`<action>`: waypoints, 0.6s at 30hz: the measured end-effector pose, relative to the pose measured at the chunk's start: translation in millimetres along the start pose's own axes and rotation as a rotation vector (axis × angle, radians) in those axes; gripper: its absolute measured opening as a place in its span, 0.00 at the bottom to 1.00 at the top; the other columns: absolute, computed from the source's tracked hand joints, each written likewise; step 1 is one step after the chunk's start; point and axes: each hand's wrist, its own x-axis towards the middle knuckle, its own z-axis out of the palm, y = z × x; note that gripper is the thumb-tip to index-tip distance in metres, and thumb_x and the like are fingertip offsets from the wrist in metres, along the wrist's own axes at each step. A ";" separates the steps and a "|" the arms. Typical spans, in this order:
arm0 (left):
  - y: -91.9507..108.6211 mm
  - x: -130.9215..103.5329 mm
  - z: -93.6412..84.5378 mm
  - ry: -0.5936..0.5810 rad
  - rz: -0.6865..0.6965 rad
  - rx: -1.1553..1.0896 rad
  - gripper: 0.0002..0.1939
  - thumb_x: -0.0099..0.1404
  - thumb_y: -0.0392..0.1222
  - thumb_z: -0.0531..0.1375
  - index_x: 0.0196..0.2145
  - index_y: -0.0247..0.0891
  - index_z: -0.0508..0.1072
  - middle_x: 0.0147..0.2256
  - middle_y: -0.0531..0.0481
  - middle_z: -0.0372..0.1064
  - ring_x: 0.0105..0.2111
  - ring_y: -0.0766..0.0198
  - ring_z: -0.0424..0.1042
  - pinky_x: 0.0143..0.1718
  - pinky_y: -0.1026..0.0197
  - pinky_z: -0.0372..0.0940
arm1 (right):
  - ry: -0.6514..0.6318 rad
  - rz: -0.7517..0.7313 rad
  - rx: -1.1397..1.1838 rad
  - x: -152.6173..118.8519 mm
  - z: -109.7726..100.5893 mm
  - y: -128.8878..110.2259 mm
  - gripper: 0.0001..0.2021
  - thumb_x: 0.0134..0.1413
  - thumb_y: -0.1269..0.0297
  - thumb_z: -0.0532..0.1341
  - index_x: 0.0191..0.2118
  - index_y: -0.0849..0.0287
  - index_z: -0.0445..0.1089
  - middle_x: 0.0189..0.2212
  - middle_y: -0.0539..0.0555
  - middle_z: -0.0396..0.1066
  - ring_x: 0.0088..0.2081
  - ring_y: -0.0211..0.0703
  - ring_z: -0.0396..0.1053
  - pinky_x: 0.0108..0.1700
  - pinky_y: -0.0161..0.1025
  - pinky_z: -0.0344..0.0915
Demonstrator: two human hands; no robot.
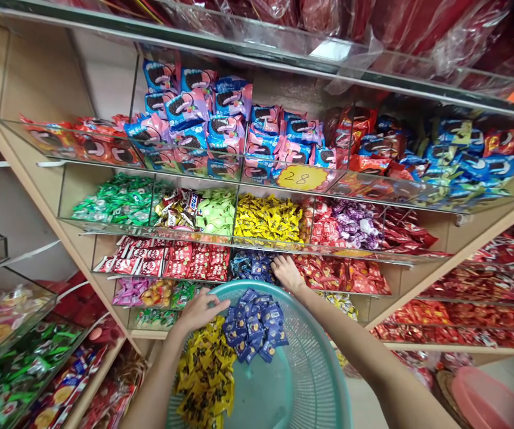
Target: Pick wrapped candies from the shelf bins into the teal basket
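A round green plastic basket (328,363) is in front of me, below the shelves. Inside it, yellow-wrapped candies (207,375) lie along the left side and dark blue-wrapped candies (257,325) are heaped toward the back. My left hand (203,308) is at the basket's left rim, fingers stretched toward the blue heap and nothing visible in them. Beyond the far rim, my right hand (288,273) reaches into a shelf bin of dark blue-wrapped candies (252,265). Its fingers are bent down onto these candies, the tips partly hidden among them.
Clear-fronted shelves hold yellow candies (268,220), green candies (116,199) and blue-pink cookie packs (189,110). A price tag (302,177) reads 28. Red packets (324,272) sit right of my right hand. A pink basket (485,396) stands low at right.
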 end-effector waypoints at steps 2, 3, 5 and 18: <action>-2.1 1.2 1.5 -0.005 0.002 0.003 0.29 0.53 0.70 0.48 0.28 0.43 0.74 0.46 0.48 0.63 0.48 0.49 0.64 0.45 0.55 0.59 | 0.026 0.032 0.028 -9.2 -6.9 -3.6 0.12 0.58 0.75 0.48 0.38 0.63 0.68 0.37 0.61 0.67 0.42 0.50 0.59 0.44 0.45 0.53; -3.5 2.0 2.5 -0.007 0.005 0.005 0.28 0.53 0.69 0.49 0.28 0.43 0.74 0.46 0.48 0.63 0.48 0.49 0.64 0.45 0.55 0.59 | 0.038 0.054 0.048 -14.8 -11.7 -5.8 0.11 0.58 0.74 0.48 0.37 0.62 0.67 0.37 0.60 0.67 0.42 0.50 0.59 0.45 0.45 0.52; -6.8 4.0 4.8 -0.003 0.014 0.007 0.27 0.53 0.69 0.50 0.28 0.43 0.74 0.46 0.48 0.63 0.47 0.49 0.64 0.46 0.55 0.59 | 0.061 0.111 0.109 -26.7 -23.7 -11.3 0.10 0.58 0.73 0.48 0.37 0.61 0.66 0.37 0.59 0.66 0.42 0.49 0.59 0.45 0.44 0.52; -14.1 5.7 11.3 0.021 0.031 -0.081 0.23 0.56 0.64 0.51 0.32 0.46 0.76 0.44 0.49 0.63 0.46 0.53 0.65 0.47 0.57 0.59 | -0.099 0.678 2.051 -40.6 -52.4 -118.8 0.17 0.31 0.52 0.69 0.23 0.58 0.64 0.19 0.46 0.64 0.22 0.34 0.59 0.28 0.34 0.55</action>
